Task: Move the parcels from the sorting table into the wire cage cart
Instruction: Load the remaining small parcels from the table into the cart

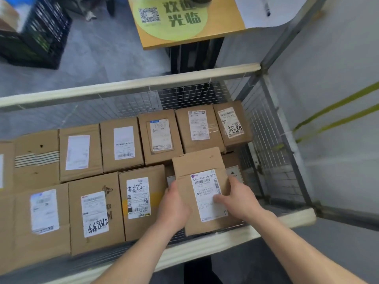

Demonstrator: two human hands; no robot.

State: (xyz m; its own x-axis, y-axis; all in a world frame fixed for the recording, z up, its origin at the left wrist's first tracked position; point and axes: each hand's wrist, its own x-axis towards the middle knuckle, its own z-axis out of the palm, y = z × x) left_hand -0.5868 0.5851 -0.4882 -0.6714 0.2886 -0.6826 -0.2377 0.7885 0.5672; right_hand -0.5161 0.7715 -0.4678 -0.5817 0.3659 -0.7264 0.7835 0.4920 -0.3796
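I look down into the wire cage cart, whose floor is packed with several brown cardboard parcels in two rows. Both my hands hold one brown parcel with a white shipping label, just above the near right corner of the cart. My left hand grips its left side. My right hand grips its right side, thumb lying across the label. Beneath this parcel another box with a warning label peeks out.
The cart's padded near rail runs under my forearms. Mesh walls close the far and right sides. A wooden table with a green sticker stands beyond the cart. Black crates sit at the top left on the grey floor.
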